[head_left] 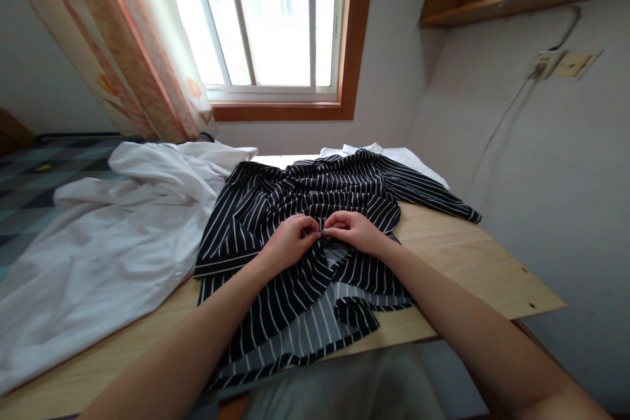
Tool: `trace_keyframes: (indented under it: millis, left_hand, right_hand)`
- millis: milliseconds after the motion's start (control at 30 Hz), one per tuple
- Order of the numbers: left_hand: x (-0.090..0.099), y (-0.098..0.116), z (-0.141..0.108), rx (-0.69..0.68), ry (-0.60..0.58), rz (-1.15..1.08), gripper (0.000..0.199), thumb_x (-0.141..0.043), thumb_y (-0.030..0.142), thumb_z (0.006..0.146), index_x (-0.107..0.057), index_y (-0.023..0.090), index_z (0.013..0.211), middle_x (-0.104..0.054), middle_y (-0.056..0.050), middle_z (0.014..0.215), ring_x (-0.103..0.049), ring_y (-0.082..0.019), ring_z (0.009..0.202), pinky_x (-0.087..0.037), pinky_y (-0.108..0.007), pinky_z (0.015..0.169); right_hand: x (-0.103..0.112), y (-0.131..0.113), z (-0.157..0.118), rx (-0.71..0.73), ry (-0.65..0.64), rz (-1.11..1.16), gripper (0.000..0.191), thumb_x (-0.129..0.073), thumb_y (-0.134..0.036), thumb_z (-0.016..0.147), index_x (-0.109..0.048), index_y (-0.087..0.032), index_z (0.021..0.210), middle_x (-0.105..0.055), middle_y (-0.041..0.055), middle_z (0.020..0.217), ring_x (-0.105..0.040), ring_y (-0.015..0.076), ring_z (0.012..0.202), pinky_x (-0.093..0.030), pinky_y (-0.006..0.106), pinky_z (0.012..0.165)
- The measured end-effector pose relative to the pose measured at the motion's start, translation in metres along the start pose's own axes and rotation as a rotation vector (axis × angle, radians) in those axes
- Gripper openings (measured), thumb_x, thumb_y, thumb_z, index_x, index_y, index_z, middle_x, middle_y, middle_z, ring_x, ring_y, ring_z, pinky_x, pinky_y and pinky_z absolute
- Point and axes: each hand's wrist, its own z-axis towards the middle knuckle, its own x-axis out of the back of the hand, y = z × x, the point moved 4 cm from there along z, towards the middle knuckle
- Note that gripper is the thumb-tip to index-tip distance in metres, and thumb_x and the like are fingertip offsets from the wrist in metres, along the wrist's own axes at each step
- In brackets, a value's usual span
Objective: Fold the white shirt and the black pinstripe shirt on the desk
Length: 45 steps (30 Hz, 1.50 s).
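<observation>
On the desk [457, 246], left hand [289, 240] and right hand [358, 231] pinch the shirt [339, 182] with narrowed fingers [339, 219], likely for fine control.

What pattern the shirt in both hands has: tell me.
The shirt is black with thin white stripes outside, best seen in the head view.

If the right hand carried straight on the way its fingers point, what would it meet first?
Most likely the left hand, directly opposite over the striped garment, though pinched cloth may come first; depth there is unclear.
</observation>
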Motion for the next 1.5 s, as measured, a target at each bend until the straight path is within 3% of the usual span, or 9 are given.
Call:
trace_keyframes:
  millis: [100, 300, 533, 900, 1300, 1500]
  left_hand:
    - [-0.003, -0.006, 0.001, 0.071, -0.040, -0.106, 0.010, -0.059, 0.025, 0.080, -0.066, 0.018, 0.082, -0.065, -0.002, 0.077, -0.057, -0.016, 0.073, -0.043, -0.029, 0.068]
    - [-0.008, -0.016, -0.001, 0.255, -0.084, -0.455, 0.015, -0.065, 0.031, 0.075, -0.067, 0.017, 0.081, -0.066, -0.002, 0.074, -0.058, -0.015, 0.068, -0.045, -0.028, 0.067]
    - [-0.013, -0.014, -0.004, 0.431, -0.051, -0.743, 0.027, -0.066, 0.044, 0.081, -0.068, 0.018, 0.074, -0.064, -0.003, 0.069, -0.057, -0.012, 0.064, -0.048, -0.026, 0.065]
    - [-0.014, -0.017, -0.002, 0.417, 0.022, -0.803, 0.018, -0.073, 0.031, 0.075, -0.063, 0.017, 0.068, -0.063, 0.001, 0.063, -0.056, -0.009, 0.059, -0.048, -0.022, 0.062]
    - [-0.013, -0.017, -0.002, 0.411, 0.086, -0.845, 0.011, -0.072, 0.023, 0.074, -0.063, 0.017, 0.073, -0.067, 0.000, 0.066, -0.060, -0.010, 0.060, -0.051, -0.024, 0.064]
    - [-0.013, -0.017, -0.001, 0.425, 0.117, -0.842, 0.012, -0.073, 0.020, 0.072, -0.061, 0.017, 0.072, -0.064, 0.002, 0.063, -0.060, -0.010, 0.061, -0.052, -0.023, 0.064]
  right_hand:
    - [0.000, -0.001, 0.000, 0.033, 0.038, -0.031, 0.020, -0.072, -0.035, 0.078, -0.067, -0.016, 0.084, -0.069, 0.0026, 0.082, -0.064, 0.0147, 0.078, -0.051, 0.029, 0.075]
    - [-0.003, -0.007, -0.002, 0.144, 0.156, -0.202, 0.012, -0.068, -0.031, 0.082, -0.068, -0.019, 0.081, -0.068, 0.0013, 0.079, -0.061, 0.0142, 0.072, -0.049, 0.028, 0.069]
    - [-0.011, -0.021, -0.008, 0.252, 0.249, -0.392, 0.005, -0.065, -0.020, 0.083, -0.063, -0.020, 0.078, -0.066, -0.0001, 0.076, -0.059, 0.0137, 0.071, -0.045, 0.027, 0.068]
    - [-0.020, -0.023, -0.009, 0.262, 0.283, -0.516, 0.010, -0.063, -0.016, 0.082, -0.056, -0.021, 0.077, -0.059, -0.0030, 0.072, -0.053, 0.0121, 0.067, -0.039, 0.026, 0.065]
    - [-0.021, -0.018, -0.008, 0.244, 0.196, -0.578, 0.020, -0.058, -0.027, 0.090, -0.050, -0.021, 0.073, -0.055, -0.0037, 0.068, -0.049, 0.0116, 0.063, -0.035, 0.026, 0.062]
    - [-0.022, -0.017, -0.009, 0.249, 0.154, -0.534, 0.030, -0.041, -0.034, 0.101, -0.048, -0.021, 0.075, -0.056, -0.0013, 0.072, -0.052, 0.0134, 0.068, -0.037, 0.027, 0.066]
